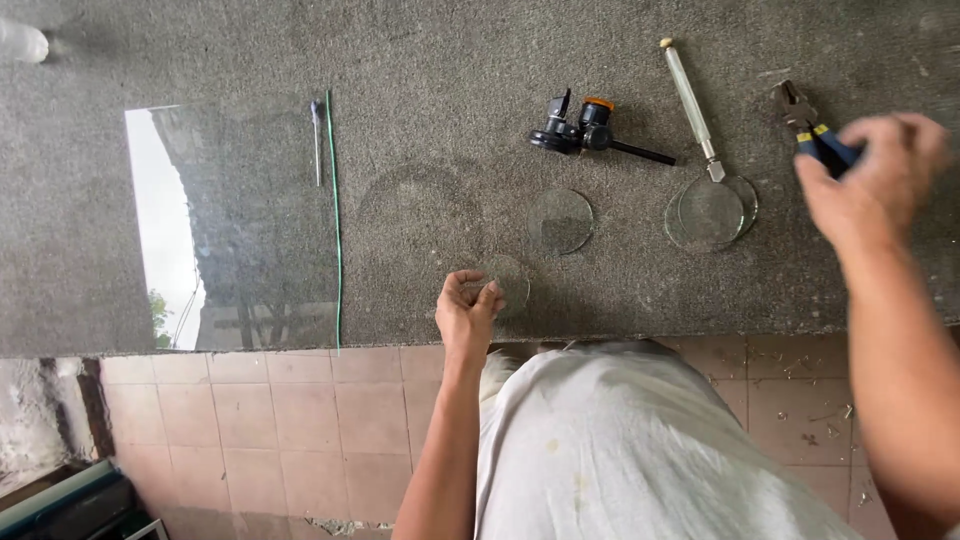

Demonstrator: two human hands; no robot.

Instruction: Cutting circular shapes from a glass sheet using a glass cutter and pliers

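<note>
Item: small glass disc, near edge of table, pinched in your left hand. Your right hand, far right, closed its grip on blue-handled pliers, their long axis running away up-left, well apart from the disc.

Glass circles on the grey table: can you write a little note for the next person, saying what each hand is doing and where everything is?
Left hand: fingers pinch a small glass disc at the table's near edge.
Right hand: gripping the blue-handled pliers at the right.
On the grey work table: one single disc mid-table, a stack of two discs with the glass cutter resting on it, a black circle-cutting tool, and a large glass sheet at left.
Done: several discs lie cut out.
Left: cannot tell from this view.
</note>
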